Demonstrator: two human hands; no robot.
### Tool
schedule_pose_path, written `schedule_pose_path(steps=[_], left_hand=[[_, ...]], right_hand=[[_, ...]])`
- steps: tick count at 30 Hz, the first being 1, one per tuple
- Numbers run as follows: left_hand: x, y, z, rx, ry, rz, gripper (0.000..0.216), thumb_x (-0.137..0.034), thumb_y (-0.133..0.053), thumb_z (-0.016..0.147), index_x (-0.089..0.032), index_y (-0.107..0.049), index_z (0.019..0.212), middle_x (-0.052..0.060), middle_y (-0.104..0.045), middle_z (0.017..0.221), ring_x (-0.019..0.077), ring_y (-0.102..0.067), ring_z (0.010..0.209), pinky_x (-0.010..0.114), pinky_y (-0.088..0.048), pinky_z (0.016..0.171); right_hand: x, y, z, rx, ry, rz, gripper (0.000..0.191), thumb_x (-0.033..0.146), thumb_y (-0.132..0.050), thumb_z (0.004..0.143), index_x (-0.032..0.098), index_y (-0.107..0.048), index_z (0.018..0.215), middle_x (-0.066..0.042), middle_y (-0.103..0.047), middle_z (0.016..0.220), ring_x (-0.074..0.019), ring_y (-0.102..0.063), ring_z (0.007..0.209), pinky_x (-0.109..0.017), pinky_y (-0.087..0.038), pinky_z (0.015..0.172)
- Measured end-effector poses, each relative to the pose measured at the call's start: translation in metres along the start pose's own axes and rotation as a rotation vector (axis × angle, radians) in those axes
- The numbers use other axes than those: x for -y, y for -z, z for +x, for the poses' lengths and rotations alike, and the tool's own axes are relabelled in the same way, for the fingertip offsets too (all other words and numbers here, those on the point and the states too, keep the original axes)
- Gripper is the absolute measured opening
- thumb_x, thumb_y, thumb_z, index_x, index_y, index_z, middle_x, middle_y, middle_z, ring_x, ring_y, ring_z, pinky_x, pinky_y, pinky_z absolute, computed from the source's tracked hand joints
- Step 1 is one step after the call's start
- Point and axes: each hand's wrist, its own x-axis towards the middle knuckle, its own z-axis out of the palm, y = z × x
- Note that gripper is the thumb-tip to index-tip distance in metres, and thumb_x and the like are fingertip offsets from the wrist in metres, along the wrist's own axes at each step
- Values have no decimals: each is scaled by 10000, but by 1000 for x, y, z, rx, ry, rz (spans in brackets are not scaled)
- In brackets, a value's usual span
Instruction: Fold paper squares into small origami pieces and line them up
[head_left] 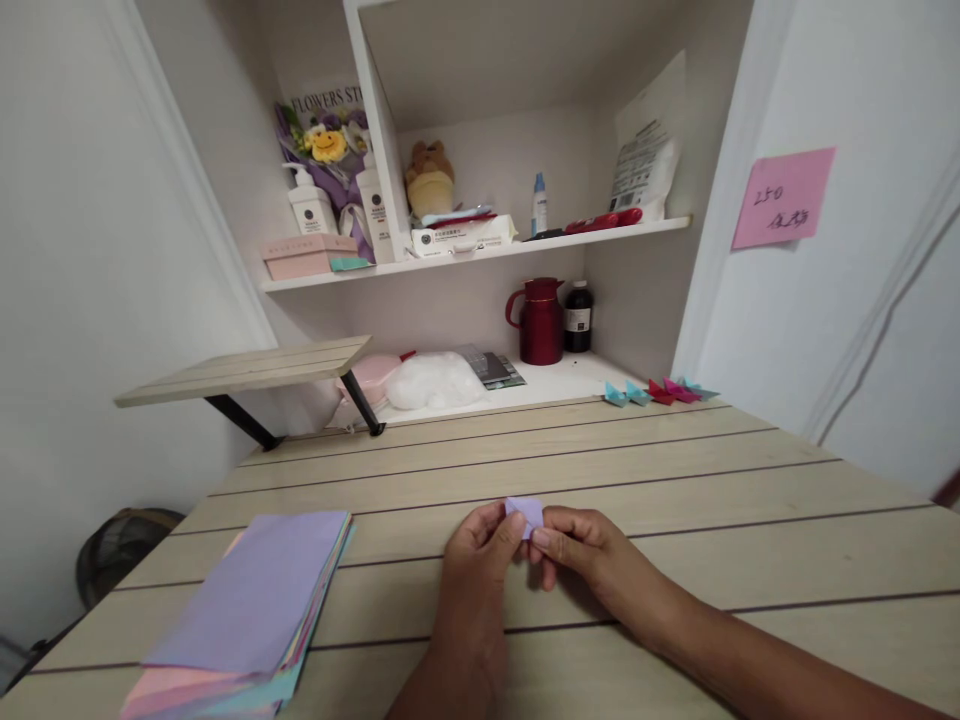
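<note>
The person's left hand (480,548) and right hand (581,545) are showing bare in the lower middle of the frame, uncovered from fingertips to wrists. The left forearm (454,665) is coming in bare from the bottom edge, just left of centre, and is looking short and broad this close to the camera. The right forearm (739,650) is running bare from the lower right corner and is looking longer and slimmer, narrowing toward the wrist. The 2 thumbnails facing the camera are looking short and plain.
</note>
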Motion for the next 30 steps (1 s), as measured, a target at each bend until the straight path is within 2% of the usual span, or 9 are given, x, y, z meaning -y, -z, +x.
schedule_pose_path(steps=[4,10,14,18,20,23,25,28,30], left_hand=[[-4,1,0,93,-4,6,300,-387,-762,696,-117,-639,648,13,-569,581,117,-519,553,256,-419,598],[-17,2,-6,361,94,-6,370,-429,-603,836,-123,-623,629,47,-602,635,131,-544,586,279,-422,673],[-8,3,2,187,18,78,288,-395,-699,736,-140,-617,629,28,-599,611,140,-544,579,269,-419,634],[-1,4,7,-14,-198,386,129,-259,-687,685,-160,-653,610,9,-587,601,142,-533,590,251,-413,614],[-3,4,6,-74,-314,566,91,-220,-664,682,-182,-672,599,-2,-569,625,137,-516,588,241,-398,594],[-6,4,4,-112,-413,726,98,-199,-663,676,-205,-678,579,-3,-567,645,140,-511,597,235,-385,586],[-6,5,5,-122,-400,757,104,-198,-661,677,-208,-680,575,-1,-570,635,147,-513,599,239,-383,589],[-1,8,7,-122,-363,748,106,-201,-659,677,-212,-692,578,2,-575,610,160,-523,613,246,-386,598],[2,9,8,-104,-353,730,97,-203,-663,674,-215,-701,585,6,-594,614,166,-533,624,248,-390,602]], right_hand=[[5,2,-1,37,17,-21,381,530,-609,800,164,-630,699,-6,-599,648,-145,-555,581,-281,-449,632],[7,2,-3,125,33,9,371,512,-593,819,165,-629,696,-12,-597,611,-163,-560,628,-303,-446,699],[0,3,0,38,-16,-14,342,482,-592,819,165,-613,694,2,-593,628,-140,-545,555,-282,-438,623],[-8,13,4,-69,18,-297,240,404,-608,815,178,-643,741,12,-600,609,-158,-561,603,-278,-437,622],[-9,18,5,-161,52,-348,244,341,-647,780,203,-643,981,-8,-660,819,-165,-588,698,-290,-466,679],[-5,25,5,-283,97,-356,547,279,-672,744,267,-494,1262,-49,-593,1175,-185,-610,889,-335,-489,792],[0,27,4,-280,137,-424,445,269,-666,750,261,-565,1184,-56,-594,1177,-210,-597,970,-359,-477,838],[5,26,2,-209,182,-525,136,284,-650,785,239,-694,906,-49,-665,994,-229,-601,950,-371,-461,858],[6,23,2,-184,188,-551,105,311,-637,812,240,-714,813,-41,-685,888,-226,-615,896,-366,-463,843]])
